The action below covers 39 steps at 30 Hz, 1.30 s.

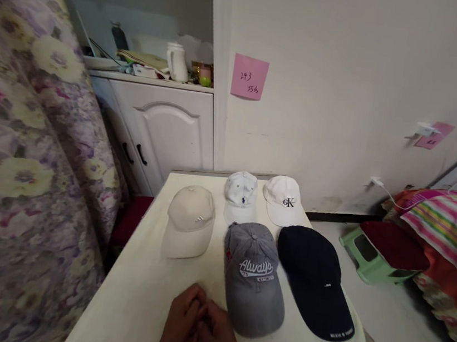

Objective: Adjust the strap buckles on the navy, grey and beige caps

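My left hand (181, 317) and my right hand (216, 331) rest together over the near part of the table. Their fingers are curled and touch each other, and I see nothing held in them. Closest to my right hand is a grey cap (251, 303) with "Always" stitched in white. To its right lies a dark navy cap (311, 277), its long brim toward me. A beige cap (190, 219) sits at the left. Behind stand a pale cap (242, 189) with a small dark emblem and a white cap (284, 192) marked CK.
The caps lie on a cream-covered table (133, 287) against the wall. A floral curtain (31, 167) hangs at the left, beside a white cabinet (170, 130) with a white jug (177, 63) on top. A green stool (376, 263) and a striped bed (453, 217) are at the right.
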Motion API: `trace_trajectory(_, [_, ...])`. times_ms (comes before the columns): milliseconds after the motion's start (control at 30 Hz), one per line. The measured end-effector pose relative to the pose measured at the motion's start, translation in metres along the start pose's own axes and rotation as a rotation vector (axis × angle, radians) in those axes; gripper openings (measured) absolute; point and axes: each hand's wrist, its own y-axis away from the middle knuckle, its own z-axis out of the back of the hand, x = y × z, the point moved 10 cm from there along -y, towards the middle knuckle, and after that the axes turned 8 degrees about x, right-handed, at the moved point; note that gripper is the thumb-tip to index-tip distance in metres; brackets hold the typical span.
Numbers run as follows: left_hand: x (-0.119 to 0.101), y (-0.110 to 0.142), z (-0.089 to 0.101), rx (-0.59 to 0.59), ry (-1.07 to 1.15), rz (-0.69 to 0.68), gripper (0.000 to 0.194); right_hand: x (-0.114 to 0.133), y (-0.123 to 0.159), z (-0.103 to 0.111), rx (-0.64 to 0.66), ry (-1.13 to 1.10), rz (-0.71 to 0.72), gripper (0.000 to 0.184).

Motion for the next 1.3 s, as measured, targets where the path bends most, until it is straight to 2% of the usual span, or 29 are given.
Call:
trace_trajectory(167, [-0.002, 0.0, -0.001, 0.015, 0.006, 0.003, 0.015, 0.007, 0.001, -0.005, 0.045, 0.035, 0.032, 0.015])
trace_trajectory(467, [0.001, -0.003, -0.001, 0.02, -0.018, -0.016, 0.013, 0.014, 0.001, -0.005, 0.035, 0.027, 0.057, 0.005])
trace_trajectory(700, [0.003, -0.002, -0.002, 0.033, -0.034, -0.025, 0.016, 0.013, 0.002, -0.005, 0.031, 0.061, 0.068, 0.013])
trace_trajectory(1000, [-0.008, -0.002, -0.003, 0.046, -0.098, -0.064, 0.015, 0.012, 0.005, -0.004, 0.023, 0.038, 0.052, 0.007])
trace_trajectory(1300, [-0.001, -0.001, -0.004, 0.047, -0.083, -0.023, 0.014, 0.018, 0.007, 0.0, 0.007, 0.125, 0.076, 0.007])
